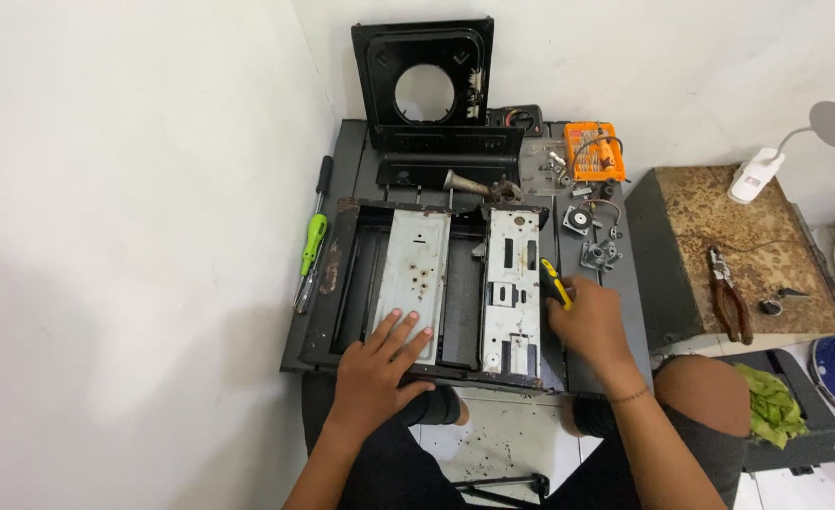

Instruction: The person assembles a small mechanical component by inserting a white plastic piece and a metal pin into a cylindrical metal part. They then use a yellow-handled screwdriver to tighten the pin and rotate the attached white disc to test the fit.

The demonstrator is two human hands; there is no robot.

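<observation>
Yellow-handled black screwdriver (556, 282) lies along near-far axis, handle end pointing away.
Right hand (587, 319) grips it; left hand (379, 364) flat, fingers spread, on grey metal plate (415, 274).

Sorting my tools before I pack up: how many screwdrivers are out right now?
2. A green-handled screwdriver lies on the dark board's left edge, beside the metal frame. A yellow-handled screwdriver is gripped in the right hand. More may be hidden in the orange bit case.

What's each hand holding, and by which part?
Right hand grips a yellow-and-black screwdriver by the lower handle; its tip cannot be seen. Left hand holds nothing, lying flat on the grey metal plate.
</observation>
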